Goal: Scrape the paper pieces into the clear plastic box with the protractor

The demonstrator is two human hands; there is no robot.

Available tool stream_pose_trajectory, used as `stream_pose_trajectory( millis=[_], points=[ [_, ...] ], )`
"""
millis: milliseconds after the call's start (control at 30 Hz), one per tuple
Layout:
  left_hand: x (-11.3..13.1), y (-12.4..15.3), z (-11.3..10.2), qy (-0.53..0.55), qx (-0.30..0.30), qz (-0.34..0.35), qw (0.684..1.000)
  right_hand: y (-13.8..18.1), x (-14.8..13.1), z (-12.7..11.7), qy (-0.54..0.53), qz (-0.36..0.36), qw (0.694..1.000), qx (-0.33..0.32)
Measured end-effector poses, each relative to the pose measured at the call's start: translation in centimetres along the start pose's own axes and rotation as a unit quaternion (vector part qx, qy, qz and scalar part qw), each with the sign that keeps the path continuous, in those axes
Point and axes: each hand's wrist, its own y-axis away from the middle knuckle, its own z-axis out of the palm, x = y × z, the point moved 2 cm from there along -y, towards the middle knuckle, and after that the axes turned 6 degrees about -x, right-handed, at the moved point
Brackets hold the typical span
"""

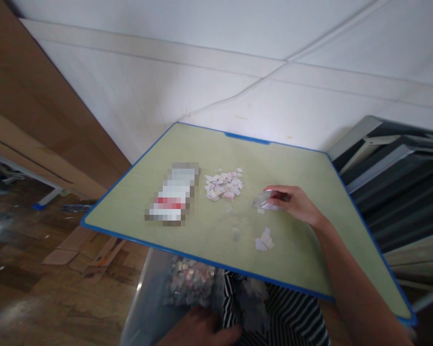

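My right hand (294, 204) rests on a pale green table with a blue rim (187, 259). Its fingers are closed round a small clear plastic piece (262, 200). A heap of small white and pink scraps (223, 184) lies just left of that hand. Two or three loose scraps (264, 240) lie nearer the front edge. A blurred white and red packet (173, 194) lies further left. My left hand (202, 329) is below the table's front edge, lying on a clear bin (144, 307) that holds a bag of similar scraps (189, 281). Its fingers look spread flat.
A white wall stands behind the table. Stacked grey metal frames (400, 178) are at the right. Brown board panels (29, 120) lean at the left. Flattened cardboard (82, 250) lies on the wooden floor. Striped cloth (285, 317) shows under the table edge.
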Motion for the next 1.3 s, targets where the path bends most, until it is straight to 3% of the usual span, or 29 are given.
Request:
stream_pose_trajectory(
  millis=[233,633,1033,1100,1233,1300],
  points=[
    [0.7,1.2,-3.0,0.099,-0.049,-0.035,0.993,2.7,-1.8,0.8,0.021,0.024,0.997,-0.07],
    [0.1,1.4,-1.5,0.161,-0.004,-0.016,0.987,8.7,-3.7,3.7,0.035,-0.029,0.998,-0.033],
    [0.1,1.5,-1.6,0.155,-0.005,-0.017,0.988,11.7,-4.9,3.9,0.057,-0.085,0.994,-0.028],
    [0.1,1.5,-1.5,0.157,0.0,-0.015,0.988,11.9,-4.8,3.5,0.056,-0.082,0.995,-0.009],
    [0.1,1.4,-1.6,0.153,-0.006,-0.019,0.988,11.4,-3.8,2.6,0.076,-0.048,0.991,0.096],
    [0.2,1.4,-1.9,0.149,-0.012,-0.02,0.989,11.0,-3.4,2.5,0.085,-0.038,0.99,0.107]
  ],
)
